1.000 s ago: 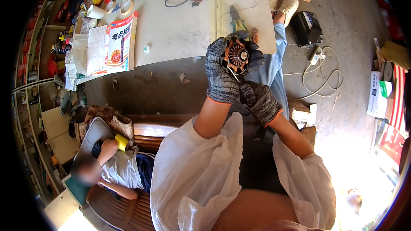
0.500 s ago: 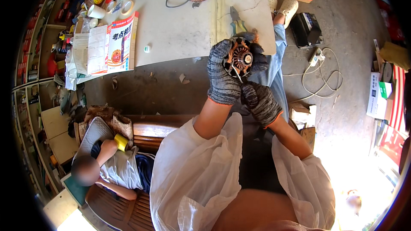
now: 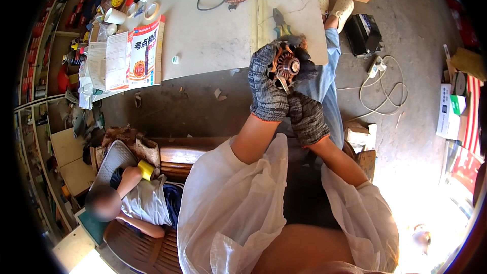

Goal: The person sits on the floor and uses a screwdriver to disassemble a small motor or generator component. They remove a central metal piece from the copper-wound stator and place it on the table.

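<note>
My left hand (image 3: 266,83), in a dark knitted glove with orange cuff, grips a round motor part (image 3: 287,66) with copper windings and a shaft at its middle, held up at the near edge of the table. My right hand (image 3: 307,116), gloved alike, is closed just below it on a thin metal tool (image 3: 286,89) that reaches into the part's lower side; the tool's end is hard to make out. Pliers (image 3: 279,22) with yellow-green grips lie on the table beyond the part, and a bundle of copper wire (image 3: 238,1) lies farther back.
A pale table (image 3: 207,45) holds books (image 3: 144,50), tape rolls, cups and a cable. A person (image 3: 147,203) reclines on a wooden bench at left; another's legs (image 3: 335,50) show beside the table. A black case (image 3: 362,34), power strip (image 3: 376,67) and boxes stand at right; shelves line the left.
My right hand has risen slightly and turned, moving the thin tool closer into the part. My left hand still grips the part, shifted a little.
</note>
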